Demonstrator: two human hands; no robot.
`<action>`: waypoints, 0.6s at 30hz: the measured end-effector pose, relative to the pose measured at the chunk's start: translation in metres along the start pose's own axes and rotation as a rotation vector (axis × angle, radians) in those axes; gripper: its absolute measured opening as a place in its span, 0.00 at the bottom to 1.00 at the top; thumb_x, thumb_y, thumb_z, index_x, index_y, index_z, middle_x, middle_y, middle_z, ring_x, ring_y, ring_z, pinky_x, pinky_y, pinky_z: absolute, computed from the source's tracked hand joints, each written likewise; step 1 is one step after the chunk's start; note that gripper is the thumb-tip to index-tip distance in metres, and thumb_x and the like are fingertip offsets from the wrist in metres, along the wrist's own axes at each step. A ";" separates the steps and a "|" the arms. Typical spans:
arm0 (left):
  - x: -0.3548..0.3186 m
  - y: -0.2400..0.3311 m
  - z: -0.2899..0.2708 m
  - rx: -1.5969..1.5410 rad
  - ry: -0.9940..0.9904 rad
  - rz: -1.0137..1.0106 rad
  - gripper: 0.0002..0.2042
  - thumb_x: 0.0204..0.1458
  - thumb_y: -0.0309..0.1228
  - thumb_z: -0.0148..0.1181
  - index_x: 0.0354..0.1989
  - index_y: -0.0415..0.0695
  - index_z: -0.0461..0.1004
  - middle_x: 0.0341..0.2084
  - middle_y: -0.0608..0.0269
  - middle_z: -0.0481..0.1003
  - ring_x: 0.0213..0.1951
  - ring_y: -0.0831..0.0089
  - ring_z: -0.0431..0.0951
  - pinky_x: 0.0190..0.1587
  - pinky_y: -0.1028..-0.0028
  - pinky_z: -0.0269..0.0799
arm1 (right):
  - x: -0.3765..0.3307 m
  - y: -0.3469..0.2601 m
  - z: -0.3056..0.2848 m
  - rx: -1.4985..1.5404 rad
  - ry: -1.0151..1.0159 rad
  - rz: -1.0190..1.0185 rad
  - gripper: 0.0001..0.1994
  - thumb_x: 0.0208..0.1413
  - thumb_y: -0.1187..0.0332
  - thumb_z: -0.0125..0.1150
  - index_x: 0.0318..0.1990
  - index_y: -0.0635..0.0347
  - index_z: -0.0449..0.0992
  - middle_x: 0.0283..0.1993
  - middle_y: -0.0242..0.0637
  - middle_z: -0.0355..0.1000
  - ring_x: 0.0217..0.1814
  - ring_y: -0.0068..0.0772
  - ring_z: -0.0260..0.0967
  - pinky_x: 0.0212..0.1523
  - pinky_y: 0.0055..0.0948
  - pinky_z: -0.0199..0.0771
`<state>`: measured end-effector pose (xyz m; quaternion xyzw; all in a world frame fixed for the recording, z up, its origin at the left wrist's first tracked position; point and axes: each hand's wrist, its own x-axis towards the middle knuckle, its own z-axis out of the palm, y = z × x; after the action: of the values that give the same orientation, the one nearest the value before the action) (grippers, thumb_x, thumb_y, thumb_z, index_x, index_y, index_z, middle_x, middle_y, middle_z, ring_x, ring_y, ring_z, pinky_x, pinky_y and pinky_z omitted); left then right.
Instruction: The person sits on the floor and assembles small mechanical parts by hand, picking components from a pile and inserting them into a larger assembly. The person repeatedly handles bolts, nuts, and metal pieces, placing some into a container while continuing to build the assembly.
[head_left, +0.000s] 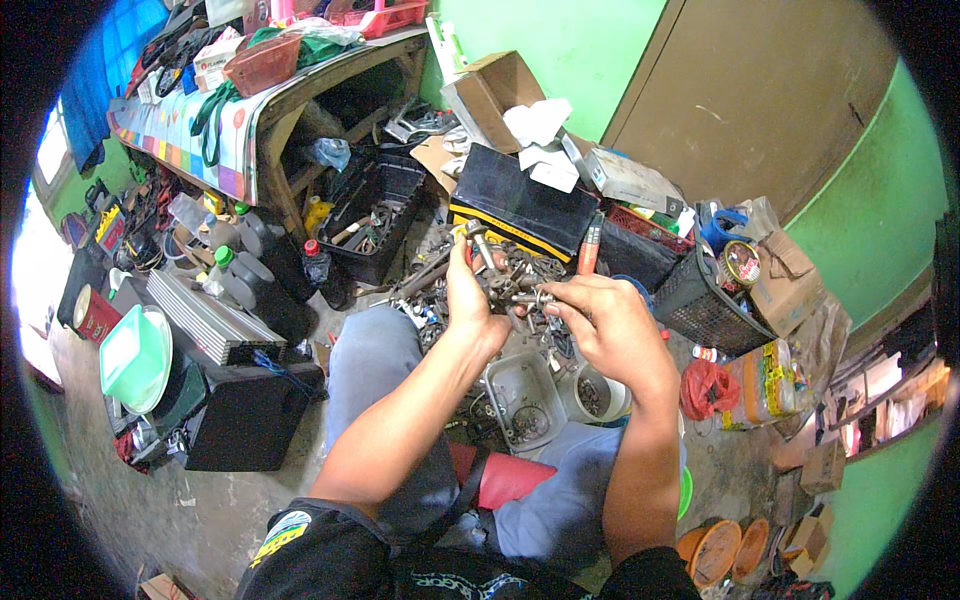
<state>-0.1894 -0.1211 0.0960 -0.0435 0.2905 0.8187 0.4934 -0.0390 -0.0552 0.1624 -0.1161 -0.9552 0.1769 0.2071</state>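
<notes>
My left hand [468,302] is cupped around several bolts and small metal parts, with one long bolt [479,238] sticking up near the fingertips. Just to the right, my right hand [612,322] pinches a metal bolt [532,297] between thumb and fingers, close against the left hand's load. Beneath both hands spreads a heap of loose metal parts [425,310], partly hidden by the hands. Between my legs sit a grey rectangular tray [494,392] and a whitish round tub [621,400] with small metal pieces inside.
Beyond the heap stand an open black toolbox [372,265] and a black case with a yellow edge [525,200]. A dark mesh basket [715,305] is at the right. At the left are a black box [250,420] and bottles with green caps [245,280].
</notes>
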 end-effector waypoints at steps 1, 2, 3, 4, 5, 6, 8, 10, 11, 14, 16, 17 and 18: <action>0.001 0.000 -0.001 -0.012 -0.007 0.010 0.26 0.60 0.61 0.36 0.22 0.53 0.66 0.17 0.74 0.67 0.21 0.74 0.71 0.19 0.71 0.58 | 0.000 -0.001 0.000 -0.020 0.005 -0.014 0.10 0.54 0.69 0.61 0.42 0.62 0.80 0.37 0.48 0.76 0.40 0.51 0.74 0.43 0.43 0.73; 0.003 0.000 -0.004 -0.025 -0.014 0.021 0.25 0.60 0.60 0.38 0.23 0.54 0.66 0.17 0.74 0.67 0.21 0.75 0.71 0.19 0.71 0.60 | 0.000 -0.002 0.001 -0.003 0.008 -0.013 0.10 0.54 0.69 0.61 0.42 0.62 0.80 0.37 0.48 0.76 0.40 0.51 0.74 0.43 0.42 0.73; 0.005 -0.001 -0.006 -0.037 -0.021 0.031 0.24 0.61 0.59 0.39 0.24 0.54 0.66 0.18 0.74 0.67 0.22 0.75 0.71 0.20 0.71 0.62 | 0.001 -0.004 0.001 0.014 0.010 -0.012 0.10 0.53 0.68 0.62 0.42 0.61 0.80 0.37 0.48 0.76 0.40 0.51 0.74 0.43 0.42 0.73; 0.008 -0.002 -0.007 -0.069 -0.006 0.051 0.23 0.61 0.58 0.40 0.26 0.54 0.66 0.18 0.74 0.67 0.22 0.75 0.72 0.22 0.70 0.64 | 0.001 -0.005 0.002 0.030 0.011 -0.010 0.11 0.53 0.68 0.62 0.42 0.61 0.80 0.38 0.48 0.77 0.40 0.51 0.75 0.43 0.42 0.74; 0.011 -0.004 -0.008 -0.102 0.009 0.070 0.22 0.61 0.57 0.41 0.27 0.54 0.66 0.19 0.73 0.67 0.23 0.75 0.72 0.24 0.70 0.67 | 0.001 -0.005 0.003 0.045 -0.002 -0.023 0.11 0.53 0.68 0.63 0.42 0.61 0.80 0.38 0.48 0.77 0.41 0.51 0.75 0.43 0.41 0.74; 0.015 -0.006 -0.010 -0.134 0.023 0.091 0.20 0.61 0.56 0.42 0.28 0.54 0.66 0.20 0.73 0.67 0.24 0.75 0.72 0.26 0.69 0.69 | 0.001 -0.006 0.005 0.061 -0.015 -0.037 0.12 0.53 0.68 0.63 0.43 0.61 0.80 0.39 0.48 0.77 0.41 0.50 0.75 0.44 0.41 0.74; 0.032 -0.011 -0.025 -0.088 -0.037 0.112 0.24 0.60 0.58 0.40 0.35 0.50 0.71 0.28 0.66 0.74 0.32 0.70 0.76 0.35 0.63 0.72 | 0.003 -0.006 0.010 0.114 -0.029 -0.058 0.12 0.52 0.68 0.64 0.44 0.61 0.79 0.39 0.48 0.77 0.42 0.50 0.76 0.44 0.40 0.75; 0.039 -0.014 -0.033 -0.067 -0.088 0.120 0.27 0.59 0.59 0.38 0.41 0.48 0.74 0.33 0.62 0.78 0.36 0.66 0.78 0.40 0.60 0.75 | 0.004 -0.007 0.020 0.189 -0.036 -0.067 0.13 0.52 0.68 0.65 0.44 0.61 0.78 0.39 0.49 0.78 0.42 0.49 0.76 0.45 0.39 0.75; 0.038 -0.015 -0.032 -0.069 -0.109 0.116 0.27 0.59 0.59 0.38 0.42 0.48 0.74 0.34 0.61 0.78 0.36 0.65 0.78 0.41 0.59 0.76 | 0.005 -0.010 0.020 0.212 -0.055 -0.009 0.13 0.51 0.68 0.65 0.44 0.61 0.78 0.39 0.50 0.78 0.41 0.49 0.77 0.44 0.39 0.75; 0.022 -0.010 -0.022 -0.079 -0.071 0.076 0.21 0.61 0.56 0.41 0.35 0.51 0.68 0.27 0.68 0.71 0.29 0.71 0.75 0.35 0.64 0.75 | 0.007 -0.022 0.020 0.311 -0.098 0.147 0.12 0.51 0.68 0.65 0.43 0.62 0.77 0.37 0.52 0.78 0.39 0.50 0.77 0.42 0.39 0.76; 0.015 -0.007 -0.018 -0.068 -0.046 0.070 0.20 0.62 0.55 0.42 0.31 0.52 0.66 0.23 0.71 0.68 0.26 0.74 0.73 0.32 0.67 0.74 | 0.010 -0.028 0.023 0.411 -0.110 0.230 0.12 0.52 0.69 0.65 0.42 0.62 0.77 0.35 0.54 0.77 0.37 0.51 0.78 0.41 0.40 0.76; 0.014 -0.006 -0.018 -0.053 -0.051 0.078 0.20 0.62 0.55 0.42 0.30 0.52 0.66 0.23 0.71 0.68 0.27 0.74 0.74 0.33 0.67 0.74 | 0.010 -0.028 0.027 0.411 -0.094 0.214 0.12 0.52 0.69 0.65 0.42 0.62 0.77 0.34 0.54 0.77 0.36 0.51 0.78 0.40 0.39 0.76; 0.015 -0.006 -0.017 -0.039 -0.056 0.087 0.20 0.62 0.56 0.41 0.30 0.52 0.66 0.22 0.70 0.68 0.27 0.74 0.74 0.33 0.67 0.75 | 0.011 -0.025 0.034 0.410 -0.078 0.199 0.11 0.52 0.69 0.64 0.43 0.62 0.77 0.33 0.54 0.77 0.36 0.51 0.78 0.39 0.39 0.76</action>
<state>-0.1959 -0.1166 0.0741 -0.0173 0.2622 0.8457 0.4645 -0.0668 -0.0848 0.1473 -0.1583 -0.8905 0.3910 0.1706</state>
